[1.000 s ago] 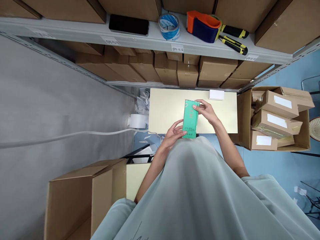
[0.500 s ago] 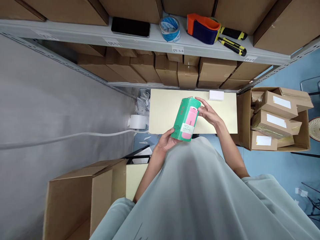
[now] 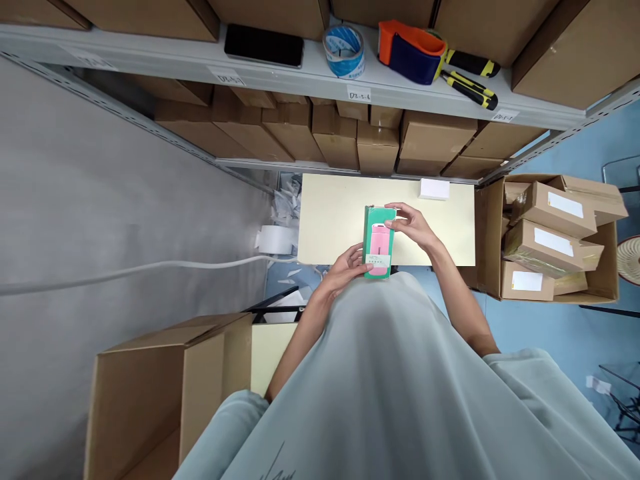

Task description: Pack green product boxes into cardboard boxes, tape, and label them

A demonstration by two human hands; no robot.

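A small green box [image 3: 380, 247] with a pink device pictured on its front is held between my two hands, near the front edge of the pale table [image 3: 330, 220]. My left hand [image 3: 345, 272] grips its lower left side, thumb across the front and fingers behind. At the upper right corner, my right hand [image 3: 411, 223] has its thumb on the front face and its fingers at the top edge. The printed front of the box faces me, nearly upright. A white box [image 3: 434, 189] lies farther back on the table.
Above the table, a shelf [image 3: 300, 83] carries a phone [image 3: 264, 45], a tape roll [image 3: 344, 52] and box cutters [image 3: 470, 89]. Right stands an open carton [image 3: 493, 233] of smaller boxes; an open carton [image 3: 203, 393] is at lower left. A white roll [image 3: 275, 240] sits left of the table.
The green box has turned from a tilted, two-sided view to its pink-pictured front facing me. My left thumb has moved onto the front face, and my right hand has shifted slightly down.
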